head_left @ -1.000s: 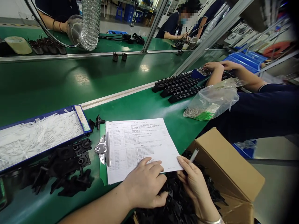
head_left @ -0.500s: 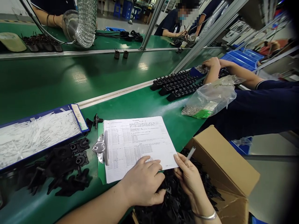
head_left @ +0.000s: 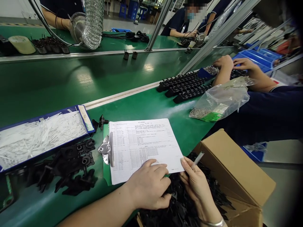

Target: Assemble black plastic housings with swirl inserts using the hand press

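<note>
A stack of printed sheets point(head_left: 142, 138) is held under the metal clip point(head_left: 106, 148) of a green clipboard. My left hand point(head_left: 151, 184) rests palm down over the lower edge of the sheets, its fingers apart and slightly bent, with nothing held. At the lower right corner of the paper, my right hand point(head_left: 197, 181) pinches the sheets between thumb and fingers. A short whitish stick point(head_left: 199, 157) also pokes up from between the right hand's fingers; its lower end is hidden. Beneath both hands is a cardboard box point(head_left: 236, 164) full of black plastic parts point(head_left: 175, 201).
On the left lie a blue tray point(head_left: 85, 118) of white strips and a pile of black parts point(head_left: 73, 164). A plastic bag point(head_left: 222, 97) of small metal pieces sits near rows of black parts point(head_left: 187, 86). A co-worker's hands point(head_left: 224, 64) are beyond it.
The whole view has shifted slightly, so things appear further right. The co-worker's hands at the right have moved apart. My hands keep the same hold and place on the paper.
</note>
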`<state>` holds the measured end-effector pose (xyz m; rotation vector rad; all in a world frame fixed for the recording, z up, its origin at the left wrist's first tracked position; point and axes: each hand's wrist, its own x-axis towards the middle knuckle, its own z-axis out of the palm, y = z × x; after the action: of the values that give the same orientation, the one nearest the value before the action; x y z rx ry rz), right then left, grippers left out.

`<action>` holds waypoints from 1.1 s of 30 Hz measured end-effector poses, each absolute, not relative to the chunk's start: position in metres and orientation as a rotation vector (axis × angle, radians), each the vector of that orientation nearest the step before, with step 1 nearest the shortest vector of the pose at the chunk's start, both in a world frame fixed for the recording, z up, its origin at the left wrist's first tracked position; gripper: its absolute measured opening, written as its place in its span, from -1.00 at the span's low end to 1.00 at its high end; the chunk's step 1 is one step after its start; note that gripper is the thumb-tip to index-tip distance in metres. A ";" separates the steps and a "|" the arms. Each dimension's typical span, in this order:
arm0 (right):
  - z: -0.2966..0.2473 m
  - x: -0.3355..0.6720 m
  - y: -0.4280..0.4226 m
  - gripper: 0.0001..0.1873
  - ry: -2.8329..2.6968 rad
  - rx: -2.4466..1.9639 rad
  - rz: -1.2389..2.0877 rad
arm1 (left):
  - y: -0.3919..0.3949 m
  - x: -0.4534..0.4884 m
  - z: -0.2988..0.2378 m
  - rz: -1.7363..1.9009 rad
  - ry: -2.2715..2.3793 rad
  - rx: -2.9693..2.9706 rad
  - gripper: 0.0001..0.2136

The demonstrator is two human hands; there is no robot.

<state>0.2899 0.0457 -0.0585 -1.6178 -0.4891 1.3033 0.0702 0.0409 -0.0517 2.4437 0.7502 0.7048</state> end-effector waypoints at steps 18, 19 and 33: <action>-0.061 0.295 0.039 -0.34 -0.496 -1.579 1.331 | 0.038 0.069 -0.051 0.631 0.648 2.513 -0.79; -0.061 0.295 0.038 -0.35 -0.502 -1.564 1.330 | 0.037 0.069 -0.050 0.626 0.646 2.508 -0.79; -0.065 0.298 0.032 -0.36 -0.633 -1.576 1.410 | 0.038 0.071 -0.049 0.584 0.642 2.447 -0.79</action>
<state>0.2978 0.0319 -0.0654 -1.5763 -0.6330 1.4096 0.0708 0.0377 -0.0491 2.4466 0.6422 0.5838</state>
